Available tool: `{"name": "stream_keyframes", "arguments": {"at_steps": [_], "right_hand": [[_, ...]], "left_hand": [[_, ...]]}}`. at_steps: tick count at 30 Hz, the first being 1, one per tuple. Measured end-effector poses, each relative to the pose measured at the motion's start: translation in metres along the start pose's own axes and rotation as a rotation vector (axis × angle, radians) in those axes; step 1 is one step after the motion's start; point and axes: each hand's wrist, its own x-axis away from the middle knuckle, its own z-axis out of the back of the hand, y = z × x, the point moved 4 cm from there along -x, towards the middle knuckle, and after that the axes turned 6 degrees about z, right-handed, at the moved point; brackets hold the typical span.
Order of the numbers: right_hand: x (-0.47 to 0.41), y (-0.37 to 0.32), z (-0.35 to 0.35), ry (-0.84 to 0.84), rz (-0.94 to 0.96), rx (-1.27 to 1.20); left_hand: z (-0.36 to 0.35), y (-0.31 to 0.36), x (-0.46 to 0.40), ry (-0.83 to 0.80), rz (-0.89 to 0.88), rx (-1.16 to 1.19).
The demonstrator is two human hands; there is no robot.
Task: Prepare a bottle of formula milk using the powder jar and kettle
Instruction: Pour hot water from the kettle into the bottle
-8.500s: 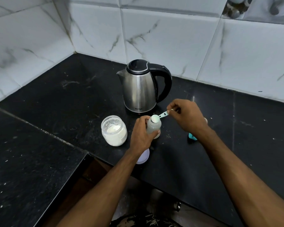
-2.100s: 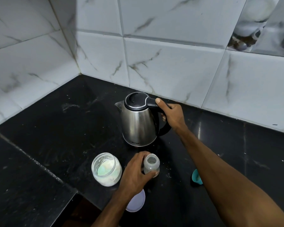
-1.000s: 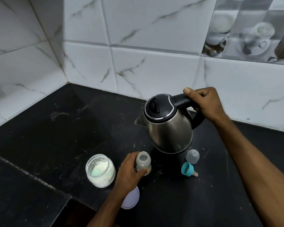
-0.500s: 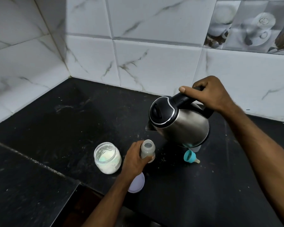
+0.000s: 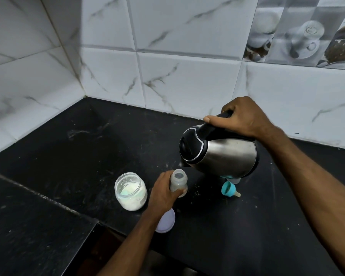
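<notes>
My right hand grips the black handle of the steel kettle, which hangs tilted in the air, its spout just above the mouth of the open feeding bottle. My left hand wraps around that small translucent bottle, upright on the black counter. The open glass powder jar with white powder stands just left of my left hand. I cannot tell whether water is flowing.
A teal teat ring with its nipple lies on the counter under the kettle, with a clear cap partly hidden behind it. The jar's white lid lies by my left wrist. White marble tile walls meet in a corner at the left. The counter edge drops off near the bottom.
The kettle went from standing on the counter to lifted, carried over and tilted further, its spout lowered toward the bottle mouth. The left hand has kept hold of the bottle.
</notes>
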Motion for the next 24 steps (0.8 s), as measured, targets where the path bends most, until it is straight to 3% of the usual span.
{"name": "stream_keyframes", "arguments": {"at_steps": [24], "right_hand": [[-0.003,-0.020,-0.005,-0.051,0.098,0.180]], "left_hand": [[0.000,0.002,0.001,0.006,0.025,-0.013]]}}
